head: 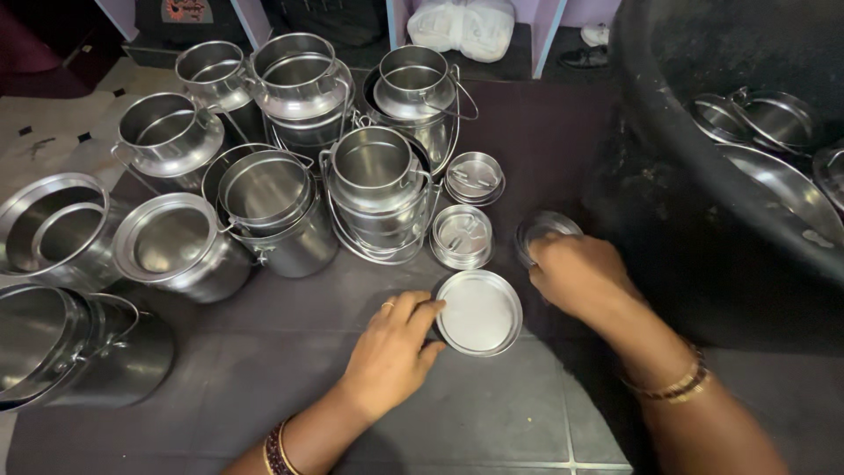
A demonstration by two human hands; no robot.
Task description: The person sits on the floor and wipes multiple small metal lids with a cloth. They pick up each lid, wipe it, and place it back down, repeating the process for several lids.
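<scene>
Down on the dark floor, the left hand [393, 347] is lying with fingers loosely spread, fingertips touching the left rim of a round steel lid [479, 312] lying flat, hollow side up. Just right and farther, the right hand [582, 274] is curling over a smaller lid [542, 230]. Far off, a white bag [463, 23] is sitting.

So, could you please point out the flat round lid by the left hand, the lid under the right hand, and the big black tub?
Flat round lid [479, 312], head view, centre of its face.
Lid under right hand [543, 227], head view, exposed far rim.
Black tub [694, 185], head view, outer wall.
</scene>
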